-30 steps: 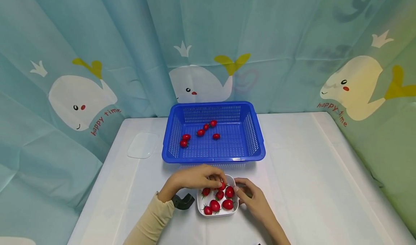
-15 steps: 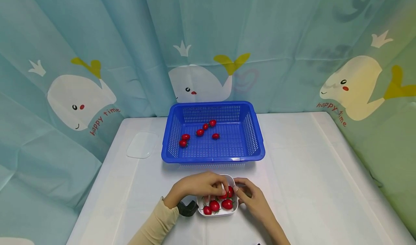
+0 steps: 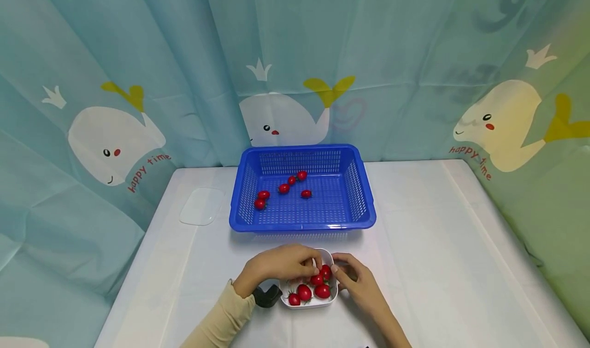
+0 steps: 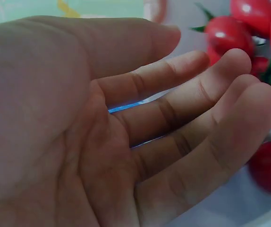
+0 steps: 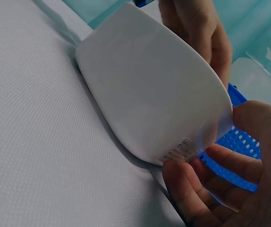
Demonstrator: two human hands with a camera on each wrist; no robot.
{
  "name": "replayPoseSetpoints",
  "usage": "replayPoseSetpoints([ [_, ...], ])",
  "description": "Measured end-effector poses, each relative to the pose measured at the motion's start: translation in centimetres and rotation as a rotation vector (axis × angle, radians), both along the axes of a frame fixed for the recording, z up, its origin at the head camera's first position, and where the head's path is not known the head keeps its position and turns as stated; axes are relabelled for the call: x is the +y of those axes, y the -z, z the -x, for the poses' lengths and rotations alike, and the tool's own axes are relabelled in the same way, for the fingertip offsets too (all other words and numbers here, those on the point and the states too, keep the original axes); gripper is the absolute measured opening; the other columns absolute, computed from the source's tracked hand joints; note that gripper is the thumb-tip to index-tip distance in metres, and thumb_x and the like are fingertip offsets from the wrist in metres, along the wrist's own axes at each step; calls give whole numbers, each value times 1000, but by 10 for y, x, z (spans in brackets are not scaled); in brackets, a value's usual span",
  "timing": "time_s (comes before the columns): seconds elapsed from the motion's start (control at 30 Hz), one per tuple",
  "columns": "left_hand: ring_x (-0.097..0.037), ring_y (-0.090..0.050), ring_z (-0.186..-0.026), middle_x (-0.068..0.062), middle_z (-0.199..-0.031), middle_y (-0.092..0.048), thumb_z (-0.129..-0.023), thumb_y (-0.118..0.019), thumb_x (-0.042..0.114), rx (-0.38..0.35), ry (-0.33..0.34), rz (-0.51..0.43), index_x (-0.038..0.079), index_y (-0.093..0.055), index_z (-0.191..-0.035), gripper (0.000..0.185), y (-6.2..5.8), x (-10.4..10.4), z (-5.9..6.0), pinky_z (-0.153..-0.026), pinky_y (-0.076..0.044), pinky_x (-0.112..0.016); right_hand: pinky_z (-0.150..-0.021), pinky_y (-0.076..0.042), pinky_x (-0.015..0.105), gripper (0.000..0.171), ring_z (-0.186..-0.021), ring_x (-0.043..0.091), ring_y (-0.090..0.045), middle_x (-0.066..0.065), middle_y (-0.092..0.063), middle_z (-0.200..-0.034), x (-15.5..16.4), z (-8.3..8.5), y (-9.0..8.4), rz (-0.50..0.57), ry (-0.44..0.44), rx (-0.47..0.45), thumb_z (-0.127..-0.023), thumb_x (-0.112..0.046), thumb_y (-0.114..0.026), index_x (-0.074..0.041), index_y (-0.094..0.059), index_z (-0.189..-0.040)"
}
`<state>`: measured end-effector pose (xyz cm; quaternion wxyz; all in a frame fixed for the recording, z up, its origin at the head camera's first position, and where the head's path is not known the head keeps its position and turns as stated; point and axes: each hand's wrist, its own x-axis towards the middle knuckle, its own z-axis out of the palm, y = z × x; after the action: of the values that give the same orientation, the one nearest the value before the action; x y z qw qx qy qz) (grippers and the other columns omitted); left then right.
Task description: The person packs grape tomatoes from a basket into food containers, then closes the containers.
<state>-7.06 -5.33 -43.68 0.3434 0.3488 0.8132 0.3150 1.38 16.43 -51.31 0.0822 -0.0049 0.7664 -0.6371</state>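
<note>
A small white plastic container [image 3: 309, 306] holds several red cherry tomatoes [image 3: 304, 292] with green calyxes. My left hand [image 3: 282, 262] is over its back left part, hiding some of them. In the left wrist view, the fingers [image 4: 187, 90] are loosely bent, thumb apart, nothing in the palm; their tips overlap tomatoes [image 4: 227, 33] at upper right. My right hand [image 3: 357, 281] holds the container's right side. The right wrist view shows its thumb at the rim and fingertips [image 5: 175, 175] against the outer wall [image 5: 145, 80], by a small printed label [image 5: 179, 150].
Behind the container stands a blue perforated basket [image 3: 301, 227] with several more cherry tomatoes [image 3: 284, 188]. A clear flat lid [image 3: 201, 206] lies left of the basket. The white-covered table [image 3: 424, 266] meets a whale-print curtain [image 3: 392, 107] behind.
My left hand has moved slightly right and toward the front. The cherry tomato at its fingertips a second ago is let go among the others. The right hand and container have kept their place.
</note>
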Motion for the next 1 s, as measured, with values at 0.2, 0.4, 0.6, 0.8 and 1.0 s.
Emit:
replayPoseSetpoints([
  [0.2,-13,-59,-65,-12,-87,-69,-103,-61,15,0,59,-10,7,-70,-113,16,-26,-10,7,-60,-47,-18,-68,-61,28,36,-85,8,-69,22,-73,-108,-2,0,0,6,4,-5,-103,-18,-65,1,-63,-134],
  [0.4,-14,-66,-82,-5,-97,-73,-106,-58,23,12,116,32,16,-71,-115,17,-54,-25,27,-73,-53,-21,-68,-60,27,36,-86,8,-68,20,-74,-109,-2,0,-2,-12,18,-15,-102,-20,-66,-1,-64,-133],
  [0.6,-22,-70,-91,-6,-102,-74,-107,-58,22,24,85,51,18,-71,-118,18,-82,-40,54,-80,-59,-32,-68,-60,27,36,-86,8,-69,20,-74,-110,-1,1,-4,-20,31,-23,-102,-20,-67,-2,-64,-133],
  [0.8,-20,-70,-90,-5,-103,-75,-104,-62,22,100,45,88,13,-70,-119,20,-98,-47,85,-83,-60,-36,-68,-60,27,35,-86,8,-69,18,-74,-109,-2,1,-2,-20,40,-21,-101,-20,-68,-3,-65,-132],
  [1.0,-22,-67,-107,-5,-117,-72,-104,-63,23,202,-41,116,14,-69,-123,22,-98,-44,117,-94,-57,-37,-68,-60,27,33,-84,7,-69,17,-75,-107,-3,-1,0,-26,53,-17,-101,-20,-68,-5,-67,-130],
])
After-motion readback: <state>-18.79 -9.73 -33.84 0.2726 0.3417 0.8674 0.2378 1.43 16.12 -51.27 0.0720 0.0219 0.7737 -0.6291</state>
